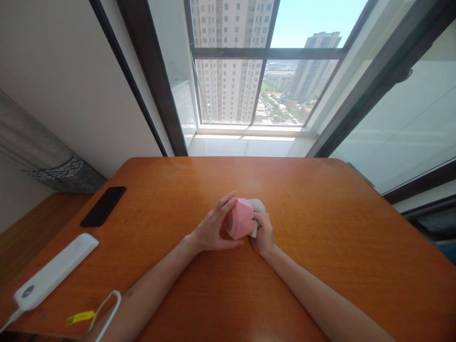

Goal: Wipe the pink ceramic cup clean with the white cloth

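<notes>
A small pink faceted object (243,219), perhaps a cup or pot, is held above the middle of the wooden table. My left hand (216,225) curves around its left side, with fingers over the top and thumb beneath. On the other side, my right hand (264,235) is closed on a whitish wad (257,206), which looks like a cloth or tissue, and presses it against the pink object. The wad is partly hidden behind the pink object and my right fingers. The pink object's exact kind is not clear.
On the left of the wooden table (320,213) lie a black phone (103,206) and a long white power strip (57,270). A white cable (116,304) with a yellow tag (80,318) runs beside my left forearm. A window (263,54) stands beyond the far edge.
</notes>
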Tool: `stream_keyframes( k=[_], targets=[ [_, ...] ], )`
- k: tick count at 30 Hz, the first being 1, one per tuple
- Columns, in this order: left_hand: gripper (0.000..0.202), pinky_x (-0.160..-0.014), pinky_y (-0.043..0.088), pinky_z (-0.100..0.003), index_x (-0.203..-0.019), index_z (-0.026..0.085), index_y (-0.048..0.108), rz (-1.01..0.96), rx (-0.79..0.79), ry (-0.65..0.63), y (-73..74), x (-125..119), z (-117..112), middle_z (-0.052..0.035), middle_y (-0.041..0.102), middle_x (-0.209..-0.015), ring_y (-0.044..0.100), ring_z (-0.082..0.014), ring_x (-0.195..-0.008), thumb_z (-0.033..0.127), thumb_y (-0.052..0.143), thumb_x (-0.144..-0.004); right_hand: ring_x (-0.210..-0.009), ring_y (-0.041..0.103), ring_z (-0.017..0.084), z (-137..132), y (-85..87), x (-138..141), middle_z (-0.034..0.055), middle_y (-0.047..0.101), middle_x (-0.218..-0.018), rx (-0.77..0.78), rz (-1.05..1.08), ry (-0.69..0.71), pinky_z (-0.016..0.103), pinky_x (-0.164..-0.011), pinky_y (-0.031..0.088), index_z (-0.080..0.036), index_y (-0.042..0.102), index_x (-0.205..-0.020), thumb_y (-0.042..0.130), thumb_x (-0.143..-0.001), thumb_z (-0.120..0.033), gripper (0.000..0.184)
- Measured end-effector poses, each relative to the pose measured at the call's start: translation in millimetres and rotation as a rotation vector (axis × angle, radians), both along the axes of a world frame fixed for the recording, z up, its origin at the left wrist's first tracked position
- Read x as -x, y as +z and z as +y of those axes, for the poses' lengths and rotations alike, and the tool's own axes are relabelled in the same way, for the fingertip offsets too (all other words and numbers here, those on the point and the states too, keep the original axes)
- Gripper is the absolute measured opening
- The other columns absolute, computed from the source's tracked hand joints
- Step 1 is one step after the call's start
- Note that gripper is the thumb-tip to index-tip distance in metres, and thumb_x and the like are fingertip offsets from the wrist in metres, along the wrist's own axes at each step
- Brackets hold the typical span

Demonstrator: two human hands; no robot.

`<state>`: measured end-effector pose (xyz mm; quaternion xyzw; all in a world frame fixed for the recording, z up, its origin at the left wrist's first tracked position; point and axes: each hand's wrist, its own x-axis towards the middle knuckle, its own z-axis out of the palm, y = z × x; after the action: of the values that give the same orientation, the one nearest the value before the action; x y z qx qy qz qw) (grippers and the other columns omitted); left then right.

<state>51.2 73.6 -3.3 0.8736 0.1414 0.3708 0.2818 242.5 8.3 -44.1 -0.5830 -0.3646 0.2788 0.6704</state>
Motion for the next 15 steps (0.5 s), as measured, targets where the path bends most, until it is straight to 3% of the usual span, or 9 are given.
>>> stream_keyframes(
  k=[7, 11, 15],
  targets=[
    [0.114, -0.124, 0.045, -0.059, -0.166, 0.028, 0.03, -0.085, 0.073, 0.011, 0.7, -1, 1, -0.0201, 0.045, -0.162, 0.049, -0.0417, -0.151, 0.048, 0.094, -0.074, -0.091, 0.062, 0.026, -8, 2.6, 5, 0.0056, 0.069, -0.089, 0.028, -0.025, 0.004, 0.038, -0.083, 0.053, -0.025, 0.085, -0.078, 0.067, -0.083, -0.045, 0.027],
    [0.107, -0.11, 0.055, -0.05, -0.162, 0.026, 0.034, -0.075, 0.222, 0.059, -0.9, 1, 1, -0.0166, 0.059, -0.148, 0.066, -0.0348, -0.127, 0.059, 0.089, -0.076, -0.084, 0.062, 0.025, -14, 28.0, 10, 0.0058, 0.072, -0.084, -0.007, -0.036, 0.122, 0.035, -0.075, 0.055, -0.025, 0.085, -0.078, 0.069, -0.087, -0.051, 0.032],
    [0.102, -0.102, 0.056, -0.045, -0.157, 0.023, 0.037, -0.074, 0.348, 0.064, -0.7, 2, 1, -0.0147, 0.067, -0.136, 0.07, -0.0315, -0.114, 0.068, 0.084, -0.078, -0.071, 0.057, 0.02, -17, 50.4, 15, 0.0043, 0.068, -0.075, -0.034, 0.061, 0.282, 0.03, -0.064, 0.053, -0.023, 0.081, -0.075, 0.07, -0.089, -0.057, 0.038]
  ],
)
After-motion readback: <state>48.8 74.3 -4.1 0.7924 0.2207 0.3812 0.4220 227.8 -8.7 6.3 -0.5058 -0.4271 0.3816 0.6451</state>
